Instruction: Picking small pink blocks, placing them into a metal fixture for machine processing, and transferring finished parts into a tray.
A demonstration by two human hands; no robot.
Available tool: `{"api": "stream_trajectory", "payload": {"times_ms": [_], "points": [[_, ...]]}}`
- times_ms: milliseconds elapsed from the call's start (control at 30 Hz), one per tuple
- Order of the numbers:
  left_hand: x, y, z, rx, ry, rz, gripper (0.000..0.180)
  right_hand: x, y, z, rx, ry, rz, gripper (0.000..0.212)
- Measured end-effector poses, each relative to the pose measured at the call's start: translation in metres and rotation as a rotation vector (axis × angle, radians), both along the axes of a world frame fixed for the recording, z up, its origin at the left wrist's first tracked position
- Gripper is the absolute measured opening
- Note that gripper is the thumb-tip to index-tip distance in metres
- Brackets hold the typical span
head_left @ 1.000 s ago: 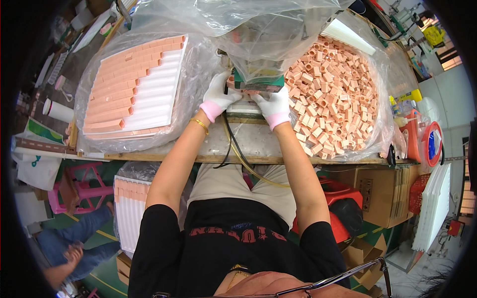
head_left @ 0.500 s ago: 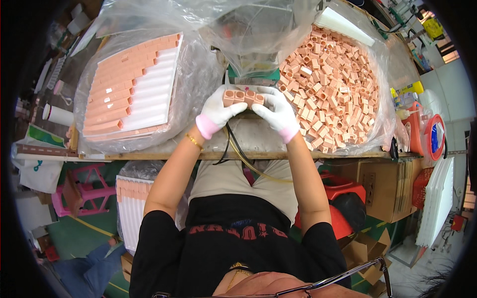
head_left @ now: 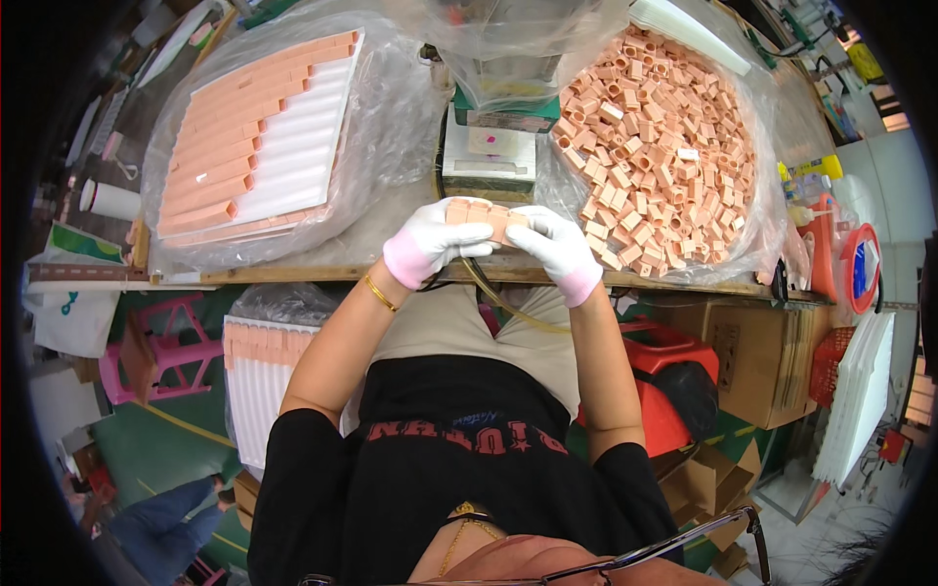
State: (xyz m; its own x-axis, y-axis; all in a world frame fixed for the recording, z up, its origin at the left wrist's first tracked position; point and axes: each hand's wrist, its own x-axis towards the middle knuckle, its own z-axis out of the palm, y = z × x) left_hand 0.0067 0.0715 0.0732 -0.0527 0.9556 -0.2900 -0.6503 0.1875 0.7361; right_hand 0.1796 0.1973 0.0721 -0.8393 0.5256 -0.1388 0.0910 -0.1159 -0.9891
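Note:
A short row of peach-coloured, square-sided hollow plastic pieces (head_left: 481, 217) is held between my two white gloves, just above the table's front edge. My left hand (head_left: 430, 242) grips its left end, thumb along the near side. The other end is in the closed fingers of my right hand (head_left: 555, 244). The pieces' flat sides show, and their round holes are mostly turned out of sight. Beyond my hands stands a metal block (head_left: 489, 161) with a small pink mark, under a green machine part (head_left: 508, 117).
To the left, a white ridged tray (head_left: 303, 127) carries stepped rows of peach pieces on plastic film. A big heap of loose pieces (head_left: 664, 146) lies at the right. Plastic sheeting (head_left: 528, 29) drapes the machine. Below the table are a red stool (head_left: 669, 356) and cardboard boxes (head_left: 762, 361).
Both hands have drawn the row of pieces toward me, away from the machine, uncovering the metal block. The row has tipped, so its holes no longer face up.

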Motion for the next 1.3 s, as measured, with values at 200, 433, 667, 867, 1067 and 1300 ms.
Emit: {"api": "stream_trajectory", "payload": {"times_ms": [200,433,667,867,1067,1300], "points": [[0.008,-0.004,0.01,-0.014,-0.055,0.034,0.04,0.006,-0.004,-0.006,0.003,-0.025,-0.028,0.029],[0.003,-0.002,0.008,-0.011,-0.069,0.016,0.041,0.003,-0.004,-0.002,0.041,-0.048,-0.042,0.029],[0.007,-0.041,0.013,0.05,0.007,0.125,0.038,-0.009,-0.024,0.003,0.204,-0.039,0.104,0.026],[0.002,-0.139,0.011,-0.157,0.428,0.167,0.041,0.0,-0.025,0.025,0.298,0.013,0.241,0.021],[-0.024,-0.358,-0.075,-0.714,1.261,0.479,0.029,-0.02,-0.036,0.02,0.212,-0.001,0.403,0.027],[-0.092,-0.467,-0.137,-1.354,1.274,0.79,0.033,-0.031,-0.072,0.024,0.098,-0.05,0.365,0.032]]}}
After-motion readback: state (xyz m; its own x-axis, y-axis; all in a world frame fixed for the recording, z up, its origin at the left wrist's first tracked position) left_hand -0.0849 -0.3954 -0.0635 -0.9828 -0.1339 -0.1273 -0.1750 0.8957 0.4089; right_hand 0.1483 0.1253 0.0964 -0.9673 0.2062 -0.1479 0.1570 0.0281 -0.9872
